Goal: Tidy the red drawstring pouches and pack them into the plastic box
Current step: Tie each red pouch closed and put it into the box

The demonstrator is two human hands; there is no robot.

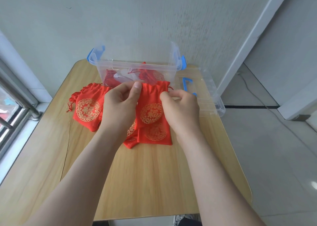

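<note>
Red fabric pouch (151,105) with a round gold print is held up just in front of the plastic box (135,66), over the middle of the wooden table (154,174). The left hand (120,103) pinches its top left corner, thumb on the front. The right hand (180,107) pinches the right edge just under the gathered neck. Loose pouches (87,109) lie on the table below and to the left. A few packed pouches (111,79) are already in the box. The clear lid (205,95) sits right beside it.
</note>
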